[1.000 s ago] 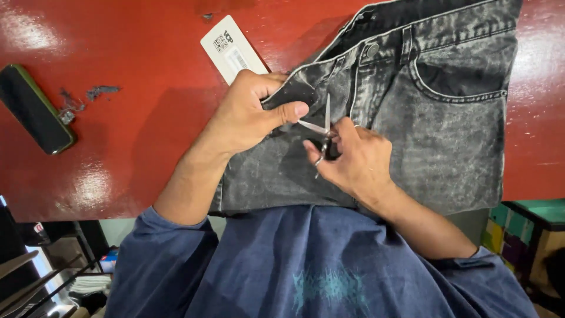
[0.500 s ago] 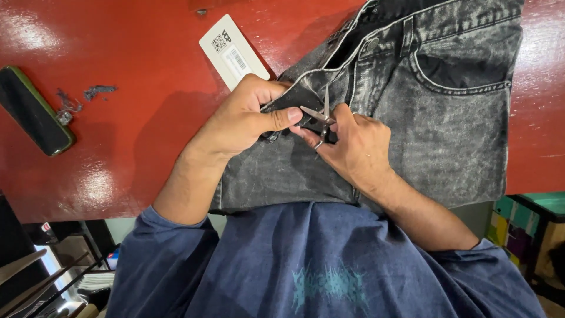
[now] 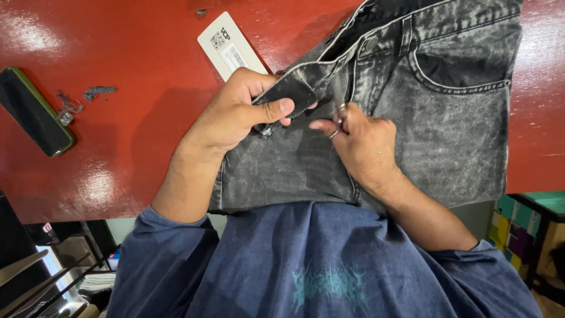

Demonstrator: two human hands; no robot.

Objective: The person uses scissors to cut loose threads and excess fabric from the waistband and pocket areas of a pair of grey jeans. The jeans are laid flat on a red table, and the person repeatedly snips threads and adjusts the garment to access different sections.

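Note:
Grey washed jeans [image 3: 435, 118] lie on a red table [image 3: 129, 118], waistband toward the top. My left hand [image 3: 235, 115] pinches a dark folded flap of the jeans near the fly, thumb on top. My right hand [image 3: 365, 144] is closed on small metal thread snips [image 3: 339, 115], whose tips sit at the fabric beside the flap. Most of the snips are hidden in my fingers.
A white paper tag [image 3: 229, 47] lies under the jeans' left edge. A dark phone [image 3: 32, 118] rests at the table's left, with a small pile of cut threads [image 3: 79, 100] beside it. Shelving sits below the table at left, a colourful box [image 3: 521, 227] at right.
My left hand has folded the flap over and shifted its grip. My right hand with the snips has moved slightly up toward the waistband.

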